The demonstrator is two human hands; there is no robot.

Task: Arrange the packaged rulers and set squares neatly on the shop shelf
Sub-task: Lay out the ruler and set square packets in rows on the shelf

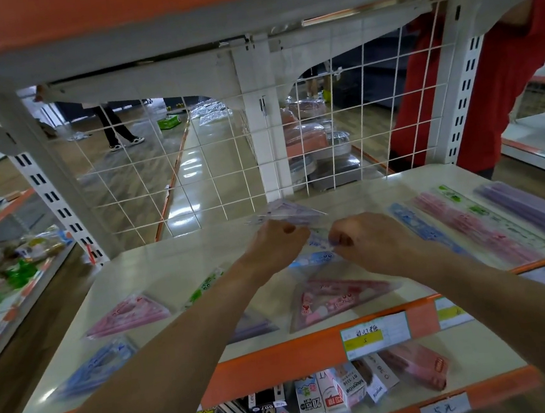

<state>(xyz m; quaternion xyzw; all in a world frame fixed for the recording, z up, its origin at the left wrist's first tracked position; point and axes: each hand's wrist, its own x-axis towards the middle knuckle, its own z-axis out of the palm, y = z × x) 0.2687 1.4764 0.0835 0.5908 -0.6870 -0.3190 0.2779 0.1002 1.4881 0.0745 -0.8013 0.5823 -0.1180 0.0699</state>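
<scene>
Your left hand (278,242) is curled, thumb and fingers pinching a purple set square (285,213) and holding it off the shelf (156,269). Seen nearly edge-on, its long axis runs left to right with the sharp tip to the right. Your right hand (366,243) is curled too, its fingertips pinching the clear wrapper of a blue set square (313,259). Blur hides which way that one points.

Both hands are just behind the printed pink set square (338,297), which lies flat with its narrow tip pointing right. To its left lie a green packet (205,285), a plain pink set square (128,315) and, nearer the front edge, a blue packet (96,366).

To its right four packaged rulers lie side by side, long axes parallel and running rear-left to front-right: blue ruler (424,227), pink ruler (468,229), green ruler (491,217), purple ruler (533,209).

In front of it is a price label (375,333), and below that a lower shelf (482,356) holds small boxes (318,400), most of them standing on end.
</scene>
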